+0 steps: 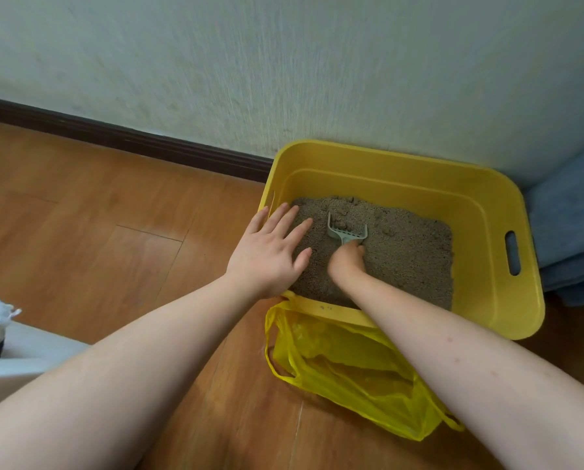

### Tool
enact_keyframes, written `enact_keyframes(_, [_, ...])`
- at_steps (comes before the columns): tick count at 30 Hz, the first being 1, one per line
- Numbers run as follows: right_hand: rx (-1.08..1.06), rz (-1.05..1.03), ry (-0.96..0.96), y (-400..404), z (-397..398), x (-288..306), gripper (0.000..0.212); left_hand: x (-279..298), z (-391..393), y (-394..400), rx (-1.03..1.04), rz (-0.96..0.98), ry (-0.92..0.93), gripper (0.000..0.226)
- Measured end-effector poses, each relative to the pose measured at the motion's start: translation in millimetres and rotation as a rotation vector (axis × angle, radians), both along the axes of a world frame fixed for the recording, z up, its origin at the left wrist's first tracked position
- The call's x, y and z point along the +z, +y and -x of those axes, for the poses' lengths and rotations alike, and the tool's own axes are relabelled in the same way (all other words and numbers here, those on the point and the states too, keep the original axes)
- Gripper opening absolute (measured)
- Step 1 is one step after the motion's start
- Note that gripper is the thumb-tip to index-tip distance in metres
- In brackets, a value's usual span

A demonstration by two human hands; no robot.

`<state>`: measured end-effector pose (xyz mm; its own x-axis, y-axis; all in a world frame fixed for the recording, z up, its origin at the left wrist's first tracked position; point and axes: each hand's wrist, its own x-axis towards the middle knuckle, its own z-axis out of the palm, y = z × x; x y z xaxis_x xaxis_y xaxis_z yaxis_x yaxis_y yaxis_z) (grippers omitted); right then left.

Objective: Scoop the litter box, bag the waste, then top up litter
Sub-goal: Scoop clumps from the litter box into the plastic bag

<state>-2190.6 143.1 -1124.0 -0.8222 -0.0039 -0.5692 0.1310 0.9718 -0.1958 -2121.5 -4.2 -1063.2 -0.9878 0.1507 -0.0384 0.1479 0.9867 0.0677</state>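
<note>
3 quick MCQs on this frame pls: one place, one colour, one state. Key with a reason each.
1. Where is the plastic bag?
A. inside the box
B. on the floor by the box's near rim
C. against the wall

2. What colour is the litter box?
A. blue
B. white
C. yellow

3. What is the right hand doing?
A. gripping the scoop
B. lying flat
C. holding the bag

Key: 1 B, the bag lies on the wood floor beside the near rim. 2 C, the walls are yellow. 3 A, the fingers curl round the scoop's handle.
</note>
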Motion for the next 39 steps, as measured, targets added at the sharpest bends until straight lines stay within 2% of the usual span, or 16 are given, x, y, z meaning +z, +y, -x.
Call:
enact_keyframes(7, [-0.371, 0.234, 0.118, 6.5, 2.6, -8.9, 0.050, -1.9, -0.6, -0.2, -0.008, 0.002, 0.006, 0.060])
enact_keyframes(9, [-0.401, 0.276, 0.122, 9.3, -0.1, -5.9, 0.051, -2.4, -0.7, -0.4, -0.009, -0.001, 0.015, 0.059])
enact_keyframes(13, [-0.279, 0.251, 0.157, 23.2, -8.9, -1.1, 0.051, -2.8, 0.0, -0.8, -0.006, -0.002, 0.014, 0.060])
enact_keyframes(18, [-0.099, 0.267, 0.257, 38.5, -30.5, 5.3, 0.038, -2.5, 0.3, -0.9, -0.002, 0.008, 0.000, 0.061])
enact_keyframes(26, [-0.120, 0.386, 0.328, 47.3, -64.6, 22.6, 0.041, -2.1, -1.1, -1.4, -0.008, -0.011, 0.007, 0.062])
enact_keyframes(39, [-0.101, 0.308, 0.251, 74.7, -98.8, 38.4, 0.041, -1.2, -2.0, -3.0, -0.046, 0.006, -0.012, 0.062])
